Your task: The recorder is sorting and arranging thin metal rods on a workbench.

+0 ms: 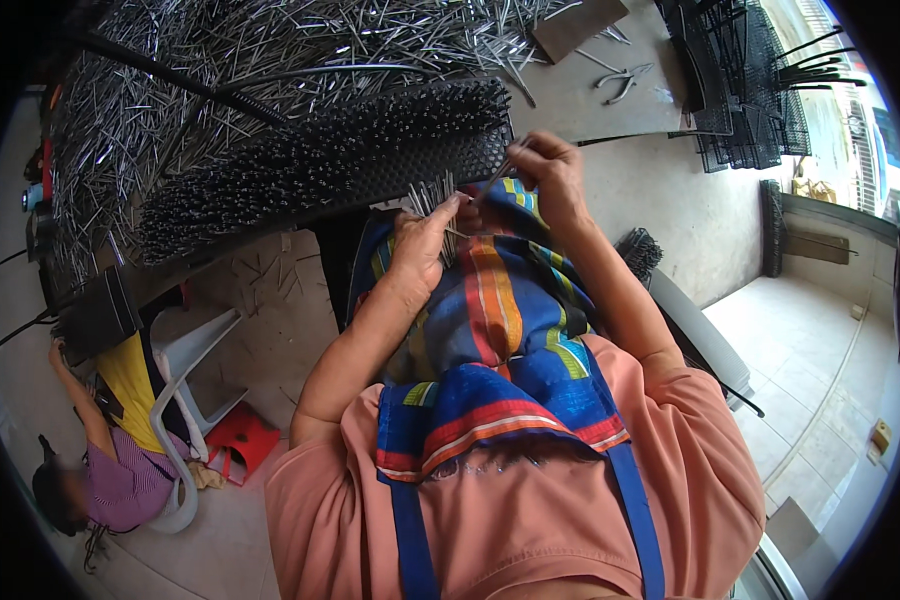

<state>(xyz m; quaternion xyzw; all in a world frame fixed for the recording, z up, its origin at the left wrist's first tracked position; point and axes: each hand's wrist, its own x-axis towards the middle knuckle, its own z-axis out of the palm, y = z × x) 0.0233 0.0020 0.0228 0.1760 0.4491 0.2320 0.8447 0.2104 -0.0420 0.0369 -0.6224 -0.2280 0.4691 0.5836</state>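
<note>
My left hand [422, 245] is closed around a bundle of thin metal rods [432, 192], their ends fanning up above my fingers. My right hand [552, 170] is raised just right of it, fingers pinched on a few similar metal rods [492, 178] that slant down toward the left hand. Right in front lies a long black perforated tray [395, 182] with rows of holes. Upright dark rods [300, 165] fill most of it, while a strip of bare holes shows along its near right side. The colourful striped apron [495, 290] covers my lap below the hands.
Beyond the tray spreads a big heap of loose metal rods [170, 110]. Pliers [623, 83] and a brown board [578, 30] lie at the far right of the table. Black mesh trays [735, 90] hang past it. At left, another person [135, 470] sits on a white chair [185, 420].
</note>
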